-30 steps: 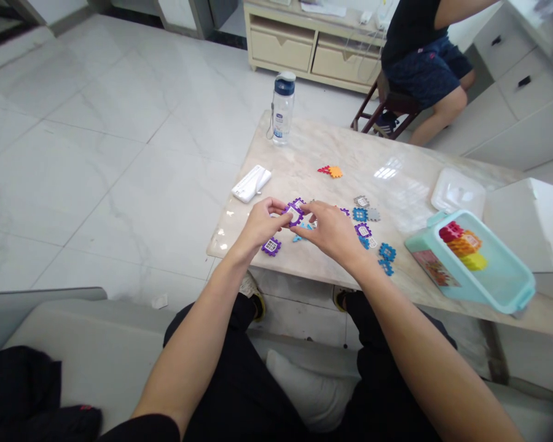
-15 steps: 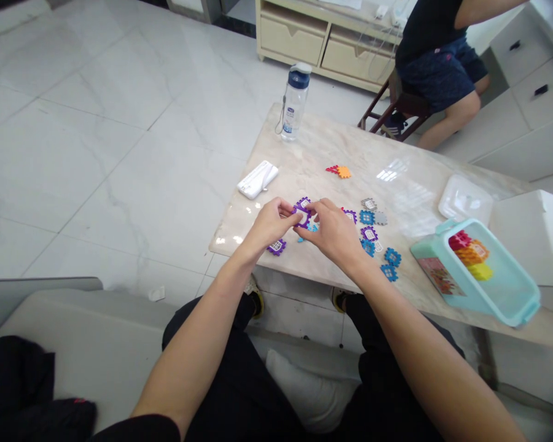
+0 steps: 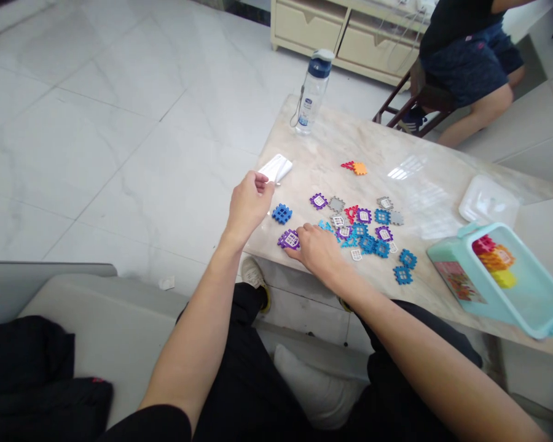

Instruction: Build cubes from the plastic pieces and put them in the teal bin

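My right hand (image 3: 321, 253) is at the table's front edge, its thumb and fingers closed around the right side of a purple toothed tile (image 3: 288, 239) with a white lattice insert. My left hand (image 3: 251, 199) is raised by the table's left edge, fingers loosely curled and thumb apart, with nothing visible in it. Just beyond its fingertips lies a white case-like object (image 3: 276, 167). Between the hands sits a blue block of toothed tiles (image 3: 282, 213). Right of my right hand, blue tiles (image 3: 367, 244), purple tiles (image 3: 364, 215), grey tiles (image 3: 336, 204) and a red piece (image 3: 351, 213) lie scattered.
A clear bottle with a blue cap (image 3: 314, 92) stands at the far left corner. Orange (image 3: 360, 168) and red pieces lie mid-table. At right are a teal bin (image 3: 461, 270) holding coloured pieces and a translucent lid (image 3: 488, 201). A person (image 3: 470, 67) sits on a stool beyond.
My hands have parted. The left let go of the purple tile and moved left; the right lowered to the purple tile at the front edge. The view shifted, and the blue block came into sight.
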Demonstrator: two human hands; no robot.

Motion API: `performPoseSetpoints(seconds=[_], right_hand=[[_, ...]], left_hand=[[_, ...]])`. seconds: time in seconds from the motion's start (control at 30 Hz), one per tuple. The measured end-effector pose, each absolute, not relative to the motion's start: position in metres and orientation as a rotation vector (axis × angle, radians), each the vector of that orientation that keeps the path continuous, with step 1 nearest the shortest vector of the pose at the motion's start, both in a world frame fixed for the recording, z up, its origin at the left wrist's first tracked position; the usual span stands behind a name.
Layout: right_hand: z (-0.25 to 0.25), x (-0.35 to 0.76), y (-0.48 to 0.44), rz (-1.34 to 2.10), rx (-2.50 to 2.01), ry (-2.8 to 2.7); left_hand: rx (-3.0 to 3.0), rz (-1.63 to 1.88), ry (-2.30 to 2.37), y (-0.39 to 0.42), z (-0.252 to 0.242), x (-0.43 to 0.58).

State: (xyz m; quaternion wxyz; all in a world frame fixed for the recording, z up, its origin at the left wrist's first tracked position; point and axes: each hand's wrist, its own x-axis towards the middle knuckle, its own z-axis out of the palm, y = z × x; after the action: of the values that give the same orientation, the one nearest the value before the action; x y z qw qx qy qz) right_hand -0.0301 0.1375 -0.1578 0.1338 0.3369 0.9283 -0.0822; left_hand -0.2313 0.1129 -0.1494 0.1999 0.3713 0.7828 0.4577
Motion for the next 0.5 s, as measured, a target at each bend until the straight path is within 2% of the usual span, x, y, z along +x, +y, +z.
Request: performPoseSetpoints(seconds=[0.5], right_hand=[[-0.177, -0.041, 0.136, -0.239, 0.941, 2.660]], left_hand=[[1.147, 1.329, 2.171, 0.115, -0.148, -0.224]])
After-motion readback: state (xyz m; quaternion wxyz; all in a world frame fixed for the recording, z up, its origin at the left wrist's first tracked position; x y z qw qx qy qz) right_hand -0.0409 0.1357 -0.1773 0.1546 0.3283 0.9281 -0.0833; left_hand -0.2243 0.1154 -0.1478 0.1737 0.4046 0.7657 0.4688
